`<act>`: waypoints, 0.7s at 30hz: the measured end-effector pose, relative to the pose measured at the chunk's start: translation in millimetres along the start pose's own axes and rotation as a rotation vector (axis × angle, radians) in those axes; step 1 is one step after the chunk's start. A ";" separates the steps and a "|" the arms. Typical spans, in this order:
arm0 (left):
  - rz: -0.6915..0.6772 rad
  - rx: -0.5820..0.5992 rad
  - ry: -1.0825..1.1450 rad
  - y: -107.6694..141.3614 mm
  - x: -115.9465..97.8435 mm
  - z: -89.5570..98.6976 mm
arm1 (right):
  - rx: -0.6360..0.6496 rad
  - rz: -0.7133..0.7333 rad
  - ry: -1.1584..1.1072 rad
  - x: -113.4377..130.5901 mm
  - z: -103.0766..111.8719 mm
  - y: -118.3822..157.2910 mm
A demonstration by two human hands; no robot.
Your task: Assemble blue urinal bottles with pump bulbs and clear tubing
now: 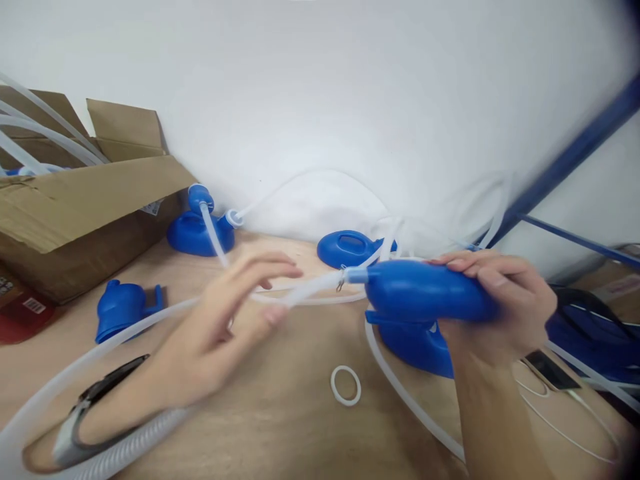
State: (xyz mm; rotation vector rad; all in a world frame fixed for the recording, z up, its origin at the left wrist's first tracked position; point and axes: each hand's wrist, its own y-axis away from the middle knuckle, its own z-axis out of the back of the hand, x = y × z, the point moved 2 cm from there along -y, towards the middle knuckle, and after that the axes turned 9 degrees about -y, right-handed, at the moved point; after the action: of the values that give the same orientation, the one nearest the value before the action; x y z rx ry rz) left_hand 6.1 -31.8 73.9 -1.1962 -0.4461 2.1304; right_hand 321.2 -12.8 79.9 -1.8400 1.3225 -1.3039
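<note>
My right hand (505, 300) is wrapped round a blue plastic funnel cup (420, 290), held sideways above the table with its spout pointing left. A translucent hose (315, 285) leads from the spout, and a small wire hose clip (341, 279) sits near the joint. Close to that hose is my left hand (230, 320), with fingers apart and slightly curved; whether the thumb touches the hose I cannot tell. Below the held cup, a blue plastic bottle (417, 347) is partly hidden. A white ring (345, 385) lies flat on the wooden table (280, 427).
At the left stands an open cardboard box (90, 207) with hoses sticking out. Another blue cup (123, 308) lies near it. Blue handled bottles (200, 235) (345, 248) stand along the white wall. A phone-like device (553, 370) with a white cable lies right, near a blue metal frame (580, 147).
</note>
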 end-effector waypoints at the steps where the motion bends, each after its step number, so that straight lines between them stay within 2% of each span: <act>1: 0.052 -0.054 0.158 -4.4 6.5 4.2 | -0.102 0.006 -0.010 -5.9 7.3 -4.8; 3: 0.229 -0.163 0.429 -12.4 26.2 2.2 | -0.299 -0.001 -0.015 -17.0 20.8 -11.9; 5: 0.419 -0.203 0.486 -15.7 48.2 -14.5 | -0.406 -0.038 -0.019 -25.3 27.3 -13.7; 6: 0.477 -0.169 0.423 -15.4 56.7 -26.5 | -0.422 -0.060 -0.023 -27.7 26.9 -12.2; 8: 0.539 0.106 0.373 -11.6 64.5 -55.6 | -0.405 -0.100 -0.035 -28.9 19.4 -5.0; 10: 0.494 0.293 0.391 -8.0 58.6 -77.7 | -0.351 -0.116 -0.049 -26.1 6.7 5.4; 11: 0.451 0.311 0.413 -8.2 51.9 -84.0 | -0.315 -0.119 -0.053 -23.8 0.0 10.7; 15: 0.328 0.146 0.408 -20.5 28.2 -87.7 | -0.203 -0.138 -0.067 -15.9 -18.1 23.5; 18: 0.286 0.038 0.262 -27.7 30.1 -87.0 | -0.188 -0.176 -0.072 -15.4 -20.5 24.2; 21: 0.197 -0.019 0.223 -27.7 39.2 -90.0 | -0.179 -0.208 -0.064 -18.7 -19.3 23.7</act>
State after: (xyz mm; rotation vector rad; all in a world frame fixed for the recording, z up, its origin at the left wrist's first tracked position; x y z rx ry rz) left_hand 78.1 13.5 17.6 -1.5228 -0.2586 2.1250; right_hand 292.8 -2.5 60.6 -2.1730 1.2771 -1.2504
